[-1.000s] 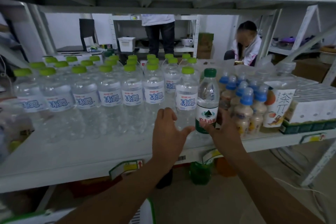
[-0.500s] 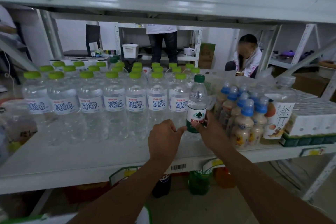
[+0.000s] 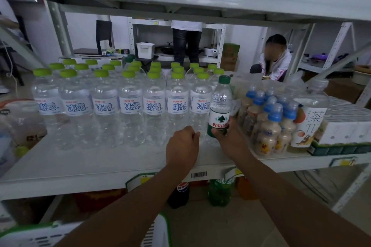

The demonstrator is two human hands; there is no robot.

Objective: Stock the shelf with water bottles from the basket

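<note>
A water bottle with a dark green cap and a green-and-white label (image 3: 220, 106) stands upright on the white shelf (image 3: 80, 164), at the right end of the rows of lime-capped water bottles (image 3: 128, 104). My right hand (image 3: 226, 136) grips its lower half. My left hand (image 3: 181, 150) is curled against the base of the neighbouring lime-capped bottle, fingers closed; whether it grips it I cannot tell. A white basket with a green rim (image 3: 158, 230) shows at the bottom edge, mostly hidden by my arms.
Right of the green-capped bottle stand several blue-capped milky drink bottles (image 3: 271, 126), a tea bottle (image 3: 309, 124) and a white carton (image 3: 349, 126). Bagged goods (image 3: 18, 122) fill the shelf's left end. Soda bottles (image 3: 219, 192) stand below. Two people are behind the shelving.
The green-capped bottle has slid left and back, now standing tight against the lime-capped row. My left hand's fingers have curled shut. The camera view has lifted slightly.
</note>
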